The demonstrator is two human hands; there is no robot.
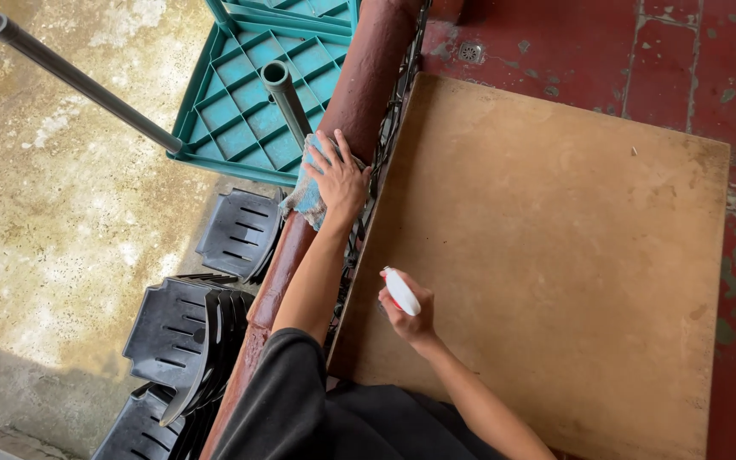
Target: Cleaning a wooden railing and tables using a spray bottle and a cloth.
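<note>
Cloth: a light blue cloth [308, 198] is pressed onto the top of a reddish-brown rail [359, 94], bunched, with most of it hidden under the hand and a ragged corner hanging off the rail's outer side.
Left hand: the left hand [338, 177] is laid flat on the cloth, fingers spread and pointing up the rail toward its far end; nothing is pinched, the cloth is held down by palm and fingers.
Key relation: the cloth lies directly beneath the left fingers and slightly to their outer side; the rail's long axis runs away from the person, in line with the left forearm, so the left hand is much the nearer of the two.
Spray bottle: a white spray bottle with a red part [401, 292] is gripped in the right hand [411, 319], fingers curled closed about it, held over the near left edge of a tan board [555, 255], just beside the rail and well short of the cloth.
Beyond the rail: an upturned teal plastic table [249, 102] with grey tube legs [78, 81] is seen on wet concrete, and stacked dark grey plastic chairs [185, 332] lie nearer.
Floor: worn red tiles [683, 60] border the board.
</note>
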